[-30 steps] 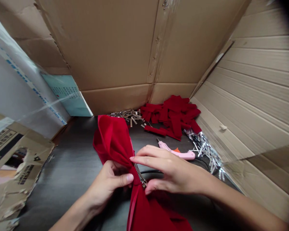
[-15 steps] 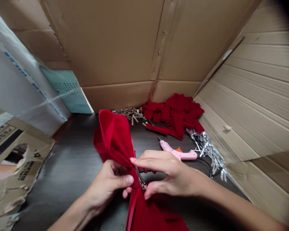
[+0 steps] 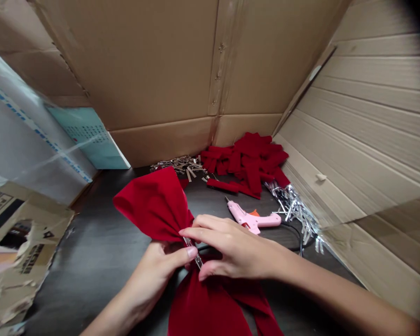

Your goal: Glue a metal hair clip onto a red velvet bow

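A large red velvet bow [image 3: 157,200] is held above the dark tabletop, its loop to the upper left and its other side hanging toward me. My left hand [image 3: 157,273] grips the gathered middle, thumb on top and fingers hidden beneath. A silver metal hair clip [image 3: 198,261] lies along that middle. My right hand [image 3: 227,249] pinches the clip from the right, forefinger at its upper end and thumb at its lower end. Whether the clip's jaws are apart cannot be made out.
Beyond my hands lies a pink glue gun [image 3: 250,217] with a black cord. Behind it are red velvet strips [image 3: 252,158] and loose metal clips [image 3: 182,165]. Silver strips [image 3: 301,214] lie at the right. Cardboard walls [image 3: 161,60] and a light blue booklet [image 3: 91,135] enclose the table [image 3: 98,242].
The bow has turned, so its loop now lies flatter and further left. The clip has rotated to show its flat silver face, and my left thumb has moved onto it.
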`<state>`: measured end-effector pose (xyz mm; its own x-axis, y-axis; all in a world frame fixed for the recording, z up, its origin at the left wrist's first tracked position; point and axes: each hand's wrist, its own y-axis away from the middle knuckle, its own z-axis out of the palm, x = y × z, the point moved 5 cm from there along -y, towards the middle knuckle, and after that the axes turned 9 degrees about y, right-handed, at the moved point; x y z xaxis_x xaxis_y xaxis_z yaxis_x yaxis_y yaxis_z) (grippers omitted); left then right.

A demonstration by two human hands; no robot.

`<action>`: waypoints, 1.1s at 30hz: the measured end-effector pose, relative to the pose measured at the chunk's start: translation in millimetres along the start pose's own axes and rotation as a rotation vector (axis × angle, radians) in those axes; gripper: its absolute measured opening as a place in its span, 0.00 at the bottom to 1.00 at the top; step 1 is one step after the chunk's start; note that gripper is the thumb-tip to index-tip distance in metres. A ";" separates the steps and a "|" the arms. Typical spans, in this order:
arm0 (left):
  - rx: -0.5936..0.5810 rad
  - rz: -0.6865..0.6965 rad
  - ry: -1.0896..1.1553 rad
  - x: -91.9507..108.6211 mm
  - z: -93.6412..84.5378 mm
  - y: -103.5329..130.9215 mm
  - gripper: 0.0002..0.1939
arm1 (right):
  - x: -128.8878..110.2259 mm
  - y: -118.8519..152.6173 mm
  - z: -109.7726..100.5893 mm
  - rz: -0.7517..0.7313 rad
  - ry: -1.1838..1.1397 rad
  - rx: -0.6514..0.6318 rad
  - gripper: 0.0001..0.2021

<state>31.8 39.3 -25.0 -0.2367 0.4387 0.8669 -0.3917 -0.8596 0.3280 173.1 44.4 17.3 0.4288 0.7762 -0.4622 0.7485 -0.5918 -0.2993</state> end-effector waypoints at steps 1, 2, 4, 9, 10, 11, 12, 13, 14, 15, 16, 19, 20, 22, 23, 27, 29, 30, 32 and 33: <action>0.023 0.004 -0.010 0.5 -1.0 -0.4 0.10 | -0.3 -0.1 0.0 0.004 -0.006 0.004 0.32; 0.039 0.009 -0.013 1.3 -1.6 -0.9 0.10 | -0.4 -0.3 -0.4 0.016 -0.018 0.008 0.33; 0.045 0.026 -0.012 3.7 -1.7 -1.6 0.10 | 0.6 -0.8 -2.2 0.063 -0.063 0.018 0.33; 0.066 0.051 -0.026 8.0 -3.7 -1.5 0.13 | 9.4 -1.0 -2.8 0.282 -0.175 0.036 0.18; 0.074 0.059 -0.031 8.4 -4.4 -1.2 0.13 | 11.6 -0.5 -0.3 0.330 -0.184 0.023 0.17; 0.080 0.071 -0.035 8.8 -5.0 -0.9 0.13 | 13.4 0.1 3.2 0.371 -0.195 0.002 0.17; 0.086 0.084 -0.040 9.0 -5.5 -0.6 0.13 | 14.9 0.9 7.3 0.407 -0.210 -0.021 0.16; 0.093 0.094 -0.045 9.1 -6.0 -0.4 0.13 | 16.1 1.7 11.6 0.436 -0.229 -0.042 0.16; 0.098 0.102 -0.050 8.9 -6.3 -0.2 0.13 | 16.9 2.5 16.0 0.459 -0.253 -0.061 0.16; 0.101 0.105 -0.052 8.6 -6.5 -0.2 0.13 | 17.6 3.4 20.3 0.482 -0.280 -0.078 0.16; 0.100 0.104 -0.053 8.1 -6.4 -0.3 0.12 | 18.1 4.1 24.1 0.503 -0.310 -0.090 0.15; 0.092 0.094 -0.062 7.0 -5.9 -1.3 0.09 | 18.9 5.6 31.0 0.555 -0.396 -0.088 0.14; 0.098 0.097 -0.074 7.2 -6.2 -1.8 0.08 | 18.8 5.7 31.8 0.564 -0.414 -0.081 0.14; 0.125 0.105 -0.113 8.0 -7.3 -2.5 0.09 | 18.2 5.6 32.2 0.574 -0.434 -0.071 0.13; 0.135 0.110 -0.133 8.5 -7.8 -2.8 0.11 | 17.9 5.5 32.1 0.579 -0.441 -0.069 0.13; 0.148 0.139 -0.179 10.2 -8.9 -2.0 0.14 | 16.1 4.7 31.8 0.592 -0.470 -0.074 0.12; 0.165 0.155 -0.193 10.7 -10.5 -1.2 0.15 | 13.9 3.4 32.0 0.564 -0.479 -0.084 0.11; 0.178 0.161 -0.200 10.9 -11.4 -1.0 0.15 | 12.6 2.6 32.2 0.544 -0.483 -0.090 0.11; 0.199 0.165 -0.211 11.0 -13.0 -1.1 0.15 | 10.9 1.1 32.9 0.510 -0.491 -0.092 0.11; 0.210 0.167 -0.217 11.0 -13.7 -1.4 0.15 | 10.9 0.6 33.5 0.504 -0.497 -0.090 0.12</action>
<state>17.5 48.8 -21.1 -0.0788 0.2408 0.9674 -0.1663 -0.9600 0.2254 161.3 45.2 -15.9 0.4684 0.2091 -0.8584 0.5679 -0.8156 0.1112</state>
